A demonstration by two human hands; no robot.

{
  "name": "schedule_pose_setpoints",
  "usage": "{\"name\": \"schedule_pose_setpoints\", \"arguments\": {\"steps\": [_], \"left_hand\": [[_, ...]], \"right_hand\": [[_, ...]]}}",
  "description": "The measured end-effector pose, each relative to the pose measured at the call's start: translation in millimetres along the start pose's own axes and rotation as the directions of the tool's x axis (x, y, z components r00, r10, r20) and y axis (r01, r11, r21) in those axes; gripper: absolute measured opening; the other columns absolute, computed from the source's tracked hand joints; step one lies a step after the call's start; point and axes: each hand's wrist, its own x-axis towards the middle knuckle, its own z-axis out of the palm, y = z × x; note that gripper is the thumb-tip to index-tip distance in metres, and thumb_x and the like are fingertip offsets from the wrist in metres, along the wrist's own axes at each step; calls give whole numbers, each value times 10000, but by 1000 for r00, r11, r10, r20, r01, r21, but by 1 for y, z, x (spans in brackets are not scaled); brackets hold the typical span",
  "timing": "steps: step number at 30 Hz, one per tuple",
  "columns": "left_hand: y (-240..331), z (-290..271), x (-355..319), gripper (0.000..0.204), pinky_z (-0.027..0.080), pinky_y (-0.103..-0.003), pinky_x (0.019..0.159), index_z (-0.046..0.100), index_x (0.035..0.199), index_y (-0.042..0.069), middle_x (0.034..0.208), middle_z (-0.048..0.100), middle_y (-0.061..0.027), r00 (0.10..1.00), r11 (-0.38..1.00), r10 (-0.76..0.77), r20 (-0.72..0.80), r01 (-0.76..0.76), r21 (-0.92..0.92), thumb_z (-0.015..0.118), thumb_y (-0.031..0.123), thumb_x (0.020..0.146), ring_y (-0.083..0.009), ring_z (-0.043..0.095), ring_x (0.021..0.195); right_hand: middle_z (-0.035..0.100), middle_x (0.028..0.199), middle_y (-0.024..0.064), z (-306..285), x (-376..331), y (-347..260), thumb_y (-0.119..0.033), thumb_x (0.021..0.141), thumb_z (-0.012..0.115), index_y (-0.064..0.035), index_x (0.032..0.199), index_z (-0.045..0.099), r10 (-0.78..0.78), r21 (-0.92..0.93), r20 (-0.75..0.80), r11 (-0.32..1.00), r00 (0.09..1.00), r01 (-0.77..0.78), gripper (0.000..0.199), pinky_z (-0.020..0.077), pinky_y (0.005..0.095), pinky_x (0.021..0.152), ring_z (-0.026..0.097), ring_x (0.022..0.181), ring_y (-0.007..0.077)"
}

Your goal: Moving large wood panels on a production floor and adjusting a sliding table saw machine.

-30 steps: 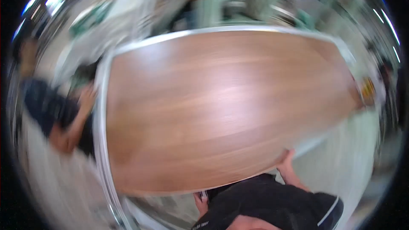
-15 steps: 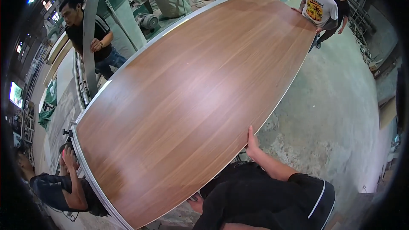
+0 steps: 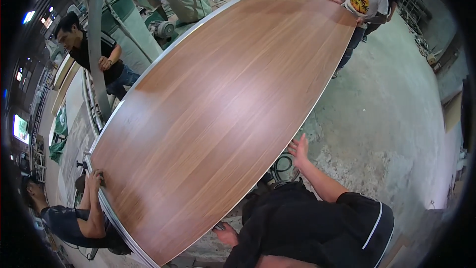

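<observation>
Tabletop [image 3: 218, 104], a long oval of brown wood grain with a pale edge band, fills the middle of the room, running from 7 o'clock up to 1 o'clock above the concrete floor [image 3: 391, 119]. It looks mid-carry. It is up off the floor with people posted round its rim, and nothing shows it set down on a stand or trestles. What bears it from beneath is hidden, so I judge the placing is yet to come. At the near rim, about 5 o'clock, the right hand [image 3: 299, 149] is raised to the edge with its fingers [image 3: 302, 140] spread wide and clasping nothing. It is right at the band, though I cannot tell whether it touches. The left hand [image 3: 225, 233] sits low at 6 o'clock, beneath the overhang near the narrow end. Its fingers are tucked out of sight, so I cannot tell how they are set or whether they bear on the underside. At 8 o'clock a crouching worker [image 3: 64, 223] grips the rim. At 1 o'clock a worker in a white shirt [image 3: 364, 0] holds the far end, and another stands just behind. At 10 o'clock a worker in black [image 3: 94, 54] stands apart, holding a grey strip [image 3: 97, 54] upright.
</observation>
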Motion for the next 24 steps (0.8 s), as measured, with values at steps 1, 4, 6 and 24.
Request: {"name": "schedule_pose_setpoints", "arguments": {"steps": [1,4,6,24], "left_hand": [[-7,3,3,515,463,-520,742,505,1197,2,949,634,-276,1000,1000,-11,-6,11,-1,623,233,752,-458,600,883],[-27,18,8,524,471,-508,763,513,1194,9,968,635,-268,999,998,38,10,-38,-48,646,242,744,-440,608,899],[-32,26,4,517,479,-498,756,529,1166,16,978,636,-259,991,989,124,-47,-127,-69,670,264,735,-424,618,898],[-36,29,-4,535,462,-564,795,454,1153,20,1035,606,-263,992,996,-6,129,18,-93,598,393,798,-457,597,914]], "right_hand": [[539,1068,109,-9,4,6,-654,871,447,-73,1209,405,62,-15,73,998,995,-61,674,495,340,660,581,890,204],[570,889,78,-41,17,40,-576,897,470,-35,1122,491,255,-318,231,932,939,-175,586,479,292,534,585,702,163],[574,748,46,-68,13,43,-468,915,495,-53,952,578,302,-710,399,699,866,83,425,459,283,503,558,615,135],[635,1056,150,-136,79,29,-302,858,569,-67,1050,632,741,-564,508,-98,438,820,310,472,426,846,608,973,285]]}}
